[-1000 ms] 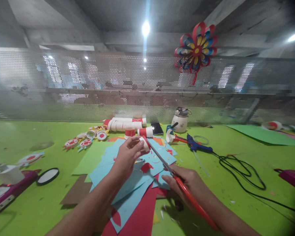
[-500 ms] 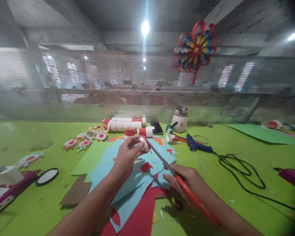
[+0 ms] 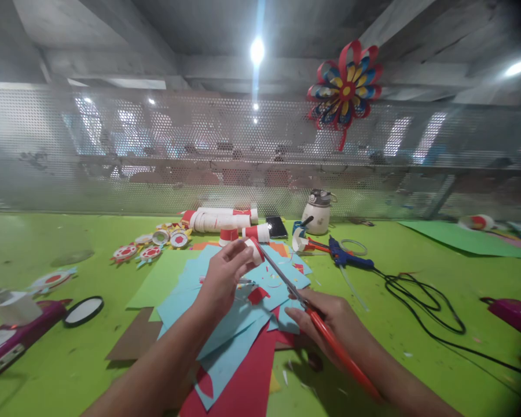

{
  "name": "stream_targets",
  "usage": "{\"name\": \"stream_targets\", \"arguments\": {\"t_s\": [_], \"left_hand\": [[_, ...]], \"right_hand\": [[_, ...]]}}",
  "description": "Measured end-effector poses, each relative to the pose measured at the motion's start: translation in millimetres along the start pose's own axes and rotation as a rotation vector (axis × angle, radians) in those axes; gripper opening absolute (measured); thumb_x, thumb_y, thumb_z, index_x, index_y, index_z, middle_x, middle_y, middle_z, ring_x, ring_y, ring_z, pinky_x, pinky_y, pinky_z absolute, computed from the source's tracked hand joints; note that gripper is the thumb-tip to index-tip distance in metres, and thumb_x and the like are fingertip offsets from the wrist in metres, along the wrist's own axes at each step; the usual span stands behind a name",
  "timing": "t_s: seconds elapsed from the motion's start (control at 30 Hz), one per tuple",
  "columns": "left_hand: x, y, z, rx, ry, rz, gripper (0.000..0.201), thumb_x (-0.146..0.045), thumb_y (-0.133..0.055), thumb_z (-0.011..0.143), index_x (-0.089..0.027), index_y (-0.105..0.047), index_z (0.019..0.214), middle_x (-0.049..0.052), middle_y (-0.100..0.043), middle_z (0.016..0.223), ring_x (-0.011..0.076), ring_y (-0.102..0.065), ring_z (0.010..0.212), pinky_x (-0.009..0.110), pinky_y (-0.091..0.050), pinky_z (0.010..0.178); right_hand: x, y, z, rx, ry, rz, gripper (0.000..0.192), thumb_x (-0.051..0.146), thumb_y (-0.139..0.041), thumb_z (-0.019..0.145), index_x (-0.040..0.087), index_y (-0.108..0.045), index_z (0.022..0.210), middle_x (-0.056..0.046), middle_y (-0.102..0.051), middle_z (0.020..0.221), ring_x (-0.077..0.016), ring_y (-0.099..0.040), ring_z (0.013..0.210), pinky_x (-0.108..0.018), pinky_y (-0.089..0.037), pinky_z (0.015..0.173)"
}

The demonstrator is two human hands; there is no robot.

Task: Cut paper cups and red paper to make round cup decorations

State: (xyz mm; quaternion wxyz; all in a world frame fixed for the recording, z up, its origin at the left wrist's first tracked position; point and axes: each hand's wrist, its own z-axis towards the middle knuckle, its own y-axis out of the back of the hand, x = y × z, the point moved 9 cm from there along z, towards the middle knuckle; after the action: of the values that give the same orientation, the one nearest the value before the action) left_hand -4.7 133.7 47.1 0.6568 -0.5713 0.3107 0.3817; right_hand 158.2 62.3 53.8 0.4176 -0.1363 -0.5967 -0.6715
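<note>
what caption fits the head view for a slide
Left hand holds a small red-and-white paper cup while the right hand cuts it with red-handled scissors above blue paper sheets.

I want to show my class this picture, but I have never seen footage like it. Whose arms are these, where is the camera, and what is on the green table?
The camera sits on a person's head, looking down at their own bare arms. The left hand pinches a small red-and-white paper cup. The right hand grips red-handled scissors, whose blades reach up to the cup. Beneath lie light blue paper sheets and red paper sheets on the green table. Further back are a blue glue gun with a black cord, and stacked white paper cups.
</note>
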Motion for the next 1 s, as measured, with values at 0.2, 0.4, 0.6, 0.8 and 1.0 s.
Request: {"name": "stream_targets", "arguments": {"t_s": [0.2,0.4,0.6,0.8,1.0], "left_hand": [[2.9,5.5,3.4,-0.003,0.017,0.013,0.032,-0.023,-0.072,0.070,-0.010,-0.059,0.096,0.014,-0.067,0.097,0.0211,-0.066,0.084,0.041,-0.051,0.086],[4.8,4.3,3.9,0.025,0.026,0.021,0.032,-0.023,-0.073,0.068,-0.012,-0.058,0.094,0.011,-0.066,0.089,0.0217,-0.066,0.079,0.046,-0.051,0.082],[2.2,0.5,1.3,0.038,0.004,0.017,0.029,-0.023,-0.073,0.068,-0.012,-0.058,0.090,0.008,-0.065,0.085,0.0208,-0.066,0.077,0.046,-0.051,0.083],[1.8,-0.1,0.3,0.042,-0.013,0.033,0.028,-0.025,-0.071,0.071,-0.013,-0.058,0.093,0.010,-0.066,0.088,0.0208,-0.066,0.078,0.045,-0.051,0.083],[2.1,1.4,-0.1,0.035,-0.013,0.027,0.029,-0.024,-0.072,0.070,-0.013,-0.058,0.093,0.009,-0.067,0.087,0.0204,-0.066,0.077,0.045,-0.051,0.082]], "right_hand": [[0.5,-0.5,1.9,-0.006,0.035,-0.066,0.027,0.039,-0.050,0.087,0.017,-0.055,0.072,0.001,-0.050,0.062,-0.0129,-0.046,0.057,-0.023,-0.036,0.054],[-3.3,-2.0,1.6,0.012,-0.015,0.005,0.028,0.042,-0.050,0.086,0.019,-0.052,0.068,0.003,-0.046,0.059,-0.0128,-0.046,0.054,-0.023,-0.037,0.051],[-2.2,-1.6,-1.0,0.007,-0.033,0.006,0.027,0.042,-0.050,0.085,0.019,-0.055,0.072,0.002,-0.049,0.061,-0.0144,-0.049,0.058,-0.023,-0.039,0.052],[-1.4,-3.5,-1.1,0.004,-0.019,-0.015,0.028,0.041,-0.049,0.086,0.019,-0.053,0.070,0.002,-0.048,0.060,-0.0143,-0.049,0.056,-0.023,-0.039,0.051],[-3.5,-4.4,0.3,-0.017,0.007,-0.017,0.028,0.043,-0.048,0.086,0.019,-0.056,0.073,0.001,-0.049,0.060,-0.0140,-0.049,0.054,-0.022,-0.038,0.047]]}}
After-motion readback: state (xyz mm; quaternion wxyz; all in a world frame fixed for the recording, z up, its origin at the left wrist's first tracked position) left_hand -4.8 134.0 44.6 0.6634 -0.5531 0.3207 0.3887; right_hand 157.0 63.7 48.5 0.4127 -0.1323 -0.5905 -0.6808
